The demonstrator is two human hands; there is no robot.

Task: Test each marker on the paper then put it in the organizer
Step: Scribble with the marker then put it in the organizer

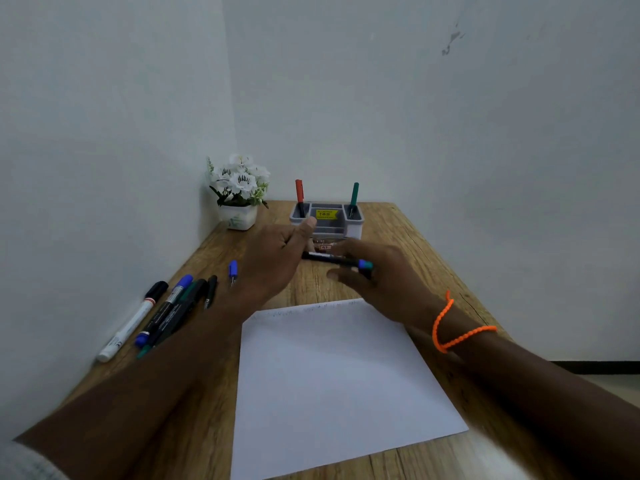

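Markers: two in organizer (327,221), one in right hand (375,277)

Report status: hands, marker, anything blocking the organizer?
Right hand grips the blue marker; left hand open beside it. Organizer holds two markers. Nothing blocking it.

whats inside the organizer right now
Two markers stand in the grey organizer: a red marker in its left compartment and a green marker in the right. A yellow price sticker shows in the middle. The left hand covers the front section.
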